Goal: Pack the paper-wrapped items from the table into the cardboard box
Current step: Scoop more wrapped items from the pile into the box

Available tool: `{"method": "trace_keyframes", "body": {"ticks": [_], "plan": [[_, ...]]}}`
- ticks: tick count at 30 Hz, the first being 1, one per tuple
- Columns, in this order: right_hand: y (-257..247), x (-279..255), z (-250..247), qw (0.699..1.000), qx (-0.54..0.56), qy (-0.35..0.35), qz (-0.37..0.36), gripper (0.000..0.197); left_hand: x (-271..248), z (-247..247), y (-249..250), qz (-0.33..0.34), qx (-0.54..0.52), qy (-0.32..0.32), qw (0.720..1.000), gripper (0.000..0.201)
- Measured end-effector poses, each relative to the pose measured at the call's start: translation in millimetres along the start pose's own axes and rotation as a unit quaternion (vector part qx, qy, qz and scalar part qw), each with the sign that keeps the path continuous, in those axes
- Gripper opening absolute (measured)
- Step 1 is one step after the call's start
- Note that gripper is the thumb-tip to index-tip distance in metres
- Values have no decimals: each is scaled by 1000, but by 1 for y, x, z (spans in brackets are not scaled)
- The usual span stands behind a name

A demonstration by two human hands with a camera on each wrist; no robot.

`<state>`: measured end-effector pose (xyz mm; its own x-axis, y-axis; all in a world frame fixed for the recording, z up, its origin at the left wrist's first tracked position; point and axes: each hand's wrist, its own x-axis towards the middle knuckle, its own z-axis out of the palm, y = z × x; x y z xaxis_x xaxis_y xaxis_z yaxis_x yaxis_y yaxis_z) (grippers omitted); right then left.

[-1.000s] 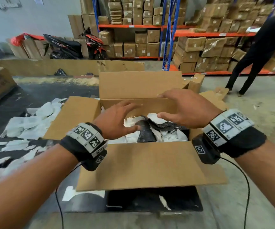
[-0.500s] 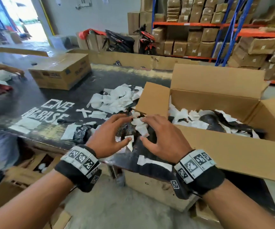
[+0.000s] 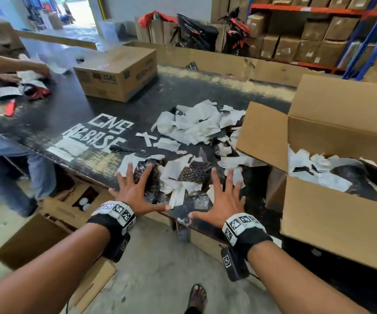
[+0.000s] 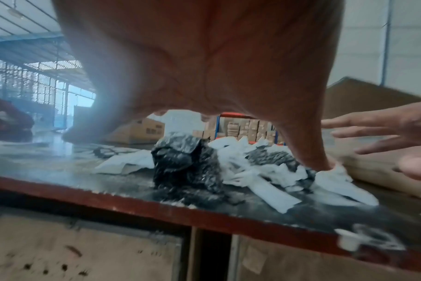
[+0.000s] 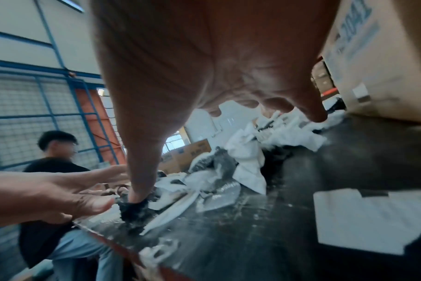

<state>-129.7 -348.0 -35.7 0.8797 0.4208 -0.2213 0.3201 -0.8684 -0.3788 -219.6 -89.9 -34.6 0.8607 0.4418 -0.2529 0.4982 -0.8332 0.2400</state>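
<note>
Both hands spreading wide, fingers straight, gripping nothing: left hand (image 3: 137, 193), right hand (image 3: 223, 200) hovering over items (image 3: 189, 175) piled between them. Box (image 3: 332, 223) sitting right of right hand. Items looking light, crumply; best scooping underneath from both sides.

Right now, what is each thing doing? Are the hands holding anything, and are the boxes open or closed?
left hand: open, fingers spread, holding nothing, over the paper-wrapped items.
right hand: open, fingers spread, holding nothing.
paper-wrapped items: loose pile on the table, not yet packed.
cardboard box: open, flaps up, partly filled.
far box: closed, on the table.
</note>
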Motion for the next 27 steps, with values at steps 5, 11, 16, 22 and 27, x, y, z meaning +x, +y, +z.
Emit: {"method": "trace_keyframes", "body": {"ticks": [5,11,16,22,27], "plan": [[6,63,24,998,-3,-34,50,149,65,11,-7,-9,13,-26,1000,147],[-13,127,35,999,-31,0,23,123,128,13,11,74,30,-61,995,141],[-28,163,26,1000,-21,12,9,109,171,4,38,122,4,-71,990,141],[-36,168,-5,997,33,53,36,100,197,-27,48,203,-7,-91,975,147],[-44,176,-27,983,46,169,60,69,218,-50,49,269,16,-121,955,137]]}}
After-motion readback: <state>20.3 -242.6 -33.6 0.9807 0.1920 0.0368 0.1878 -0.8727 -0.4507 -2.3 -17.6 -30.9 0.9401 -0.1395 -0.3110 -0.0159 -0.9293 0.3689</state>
